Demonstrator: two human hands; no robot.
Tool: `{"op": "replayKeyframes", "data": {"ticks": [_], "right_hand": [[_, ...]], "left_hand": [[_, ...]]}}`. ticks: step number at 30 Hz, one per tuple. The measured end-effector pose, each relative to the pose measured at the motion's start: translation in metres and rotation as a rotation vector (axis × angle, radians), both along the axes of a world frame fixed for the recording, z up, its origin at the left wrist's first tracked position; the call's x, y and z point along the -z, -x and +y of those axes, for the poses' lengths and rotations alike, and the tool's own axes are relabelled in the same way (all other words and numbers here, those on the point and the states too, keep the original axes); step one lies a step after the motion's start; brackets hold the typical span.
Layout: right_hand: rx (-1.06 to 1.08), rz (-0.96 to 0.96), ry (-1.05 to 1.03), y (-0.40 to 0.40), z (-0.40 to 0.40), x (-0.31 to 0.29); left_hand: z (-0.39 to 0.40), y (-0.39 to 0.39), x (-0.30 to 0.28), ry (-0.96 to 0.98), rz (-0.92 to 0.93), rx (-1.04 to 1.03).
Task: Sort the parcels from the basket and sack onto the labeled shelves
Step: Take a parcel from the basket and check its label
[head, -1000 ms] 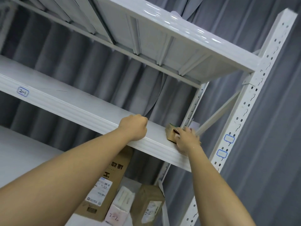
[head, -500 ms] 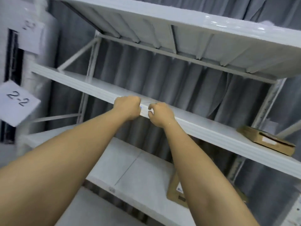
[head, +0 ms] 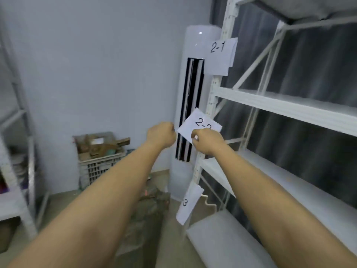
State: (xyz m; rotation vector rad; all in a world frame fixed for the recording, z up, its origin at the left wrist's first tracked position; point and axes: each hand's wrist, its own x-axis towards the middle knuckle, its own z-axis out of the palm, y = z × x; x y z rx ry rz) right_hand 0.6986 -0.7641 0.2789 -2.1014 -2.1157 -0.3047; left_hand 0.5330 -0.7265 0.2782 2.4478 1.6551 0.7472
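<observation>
Both my arms reach forward with the fingers curled into fists that hold nothing. My left hand (head: pixel 161 136) hangs in the air to the left of the white shelf rack (head: pixel 286 105). My right hand (head: pixel 207 141) is in front of the paper label "2-2" (head: pixel 201 122) on the rack's post; whether it touches the paper is unclear. Label "2-1" (head: pixel 220 55) hangs higher, and a label showing "3" (head: pixel 188 205) lower. A grey basket (head: pixel 100 165) full of brown parcels stands by the far wall. A dark greenish sack (head: pixel 152 202) lies on the floor under my arms.
A tall white air conditioner (head: pixel 193 89) stands between the wall and the shelf rack. Another white rack (head: pixel 21 136) with some items on it is at the left edge. Bare floor (head: pixel 61 202) lies in front of the basket.
My view has swung left, away from the shelf front toward the basket corner. Both hands have come off the shelf edge and stay curled. The brown parcel left on the shelf is out of view.
</observation>
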Motion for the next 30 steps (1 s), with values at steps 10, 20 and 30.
{"op": "replayKeyframes", "data": {"ticks": [10, 20, 30], "right_hand": [[-0.343, 0.26, 0.269, 0.178, 0.234, 0.113], [-0.463, 0.334, 0.475, 0.35, 0.38, 0.196], [-0.245, 0.659, 0.526, 0.45, 0.469, 0.256]], "left_hand": [[0.17, 0.19, 0.113, 0.267, 0.008, -0.36], [0.284, 0.367, 0.191, 0.453, -0.103, -0.568], [0.426, 0.472, 0.235, 0.564, -0.189, -0.354]]}}
